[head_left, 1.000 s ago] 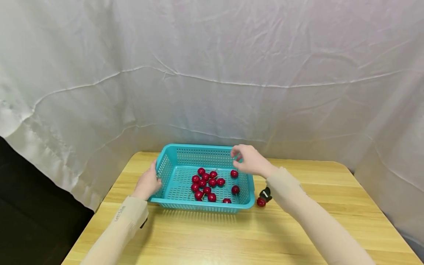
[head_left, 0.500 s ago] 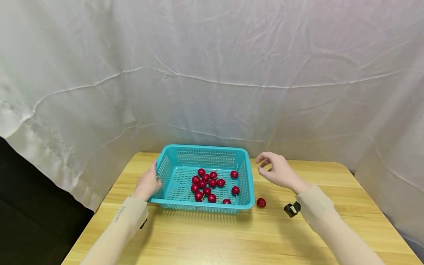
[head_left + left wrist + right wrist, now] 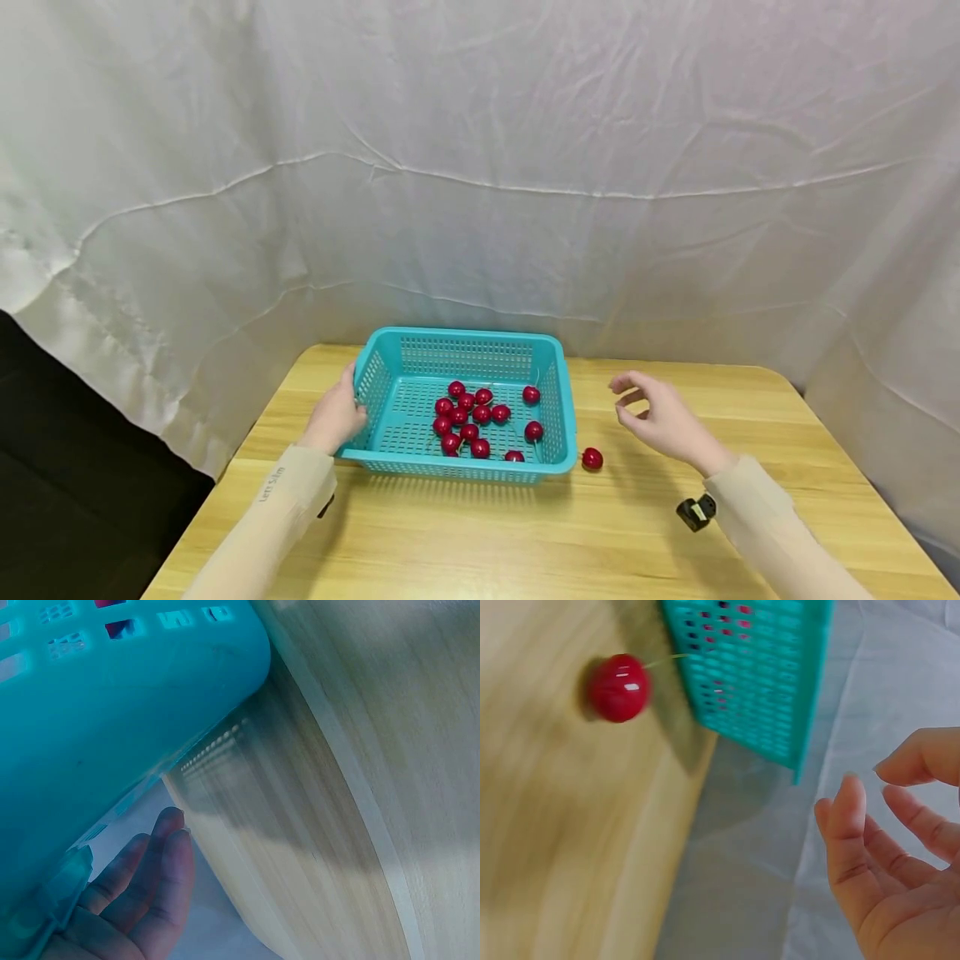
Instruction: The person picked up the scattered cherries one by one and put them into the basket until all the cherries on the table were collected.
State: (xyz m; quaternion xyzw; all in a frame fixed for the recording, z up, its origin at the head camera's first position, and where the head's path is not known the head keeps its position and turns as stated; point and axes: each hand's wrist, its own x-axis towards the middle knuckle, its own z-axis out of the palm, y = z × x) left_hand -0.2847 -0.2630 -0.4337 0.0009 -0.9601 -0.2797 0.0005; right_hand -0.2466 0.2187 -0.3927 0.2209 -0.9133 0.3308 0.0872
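My left hand [image 3: 334, 417] grips the left side of a turquoise plastic basket [image 3: 450, 464], its thumb over the rim. In the left wrist view the fingers [image 3: 171, 881] reach out beneath the basket's edge. Several red cherries [image 3: 481, 448] lie on the perforated bottom, most of them grouped near the middle. One more cherry [image 3: 592, 459] rests on the table just outside the basket's right end, its thin stem pointing to the basket. My right hand [image 3: 663, 421] hovers up and to the right of that cherry, fingers loosely bent, thumb and index apart, holding nothing.
The basket stands on a light wooden table [image 3: 480, 542] near its far edge. Behind hangs a pale grey curtain [image 3: 480, 208], close to the basket's back side. A black cloth [image 3: 75, 467] is off to the left. Each wrist carries a small black camera [image 3: 697, 512].
My right hand has moved from over the basket's right end, out to the right and nearer to me. My left hand, the basket and the loose cherry have stayed in place.
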